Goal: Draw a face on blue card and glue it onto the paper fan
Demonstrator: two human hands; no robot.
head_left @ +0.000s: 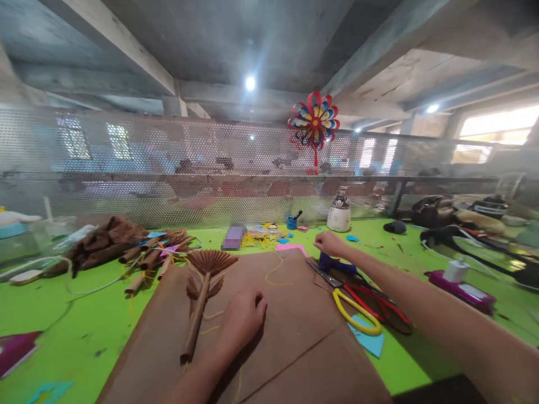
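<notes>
My left hand (242, 317) rests with fingers curled on a large sheet of brown paper (269, 336) that covers the green table (84, 331). Just left of it lies a brown paper fan on a rolled stick (202, 286). My right hand (329, 243) is stretched far forward past the sheet's top right corner, fingers pinched together near a pink paper piece (291, 247); what it pinches is too small to tell. Under that forearm lie yellow-handled scissors (351, 308), red-handled scissors (379, 306) and a dark blue object (334, 264).
Rolled brown paper tubes (147, 258) and crumpled brown paper (105, 235) sit at the left. A white pot (339, 215), a blue cup (291, 222) and coloured scraps stand by the perforated metal fence (168, 168). A colourful paper pinwheel (314, 122) rises above it. Bags (433, 210) lie right.
</notes>
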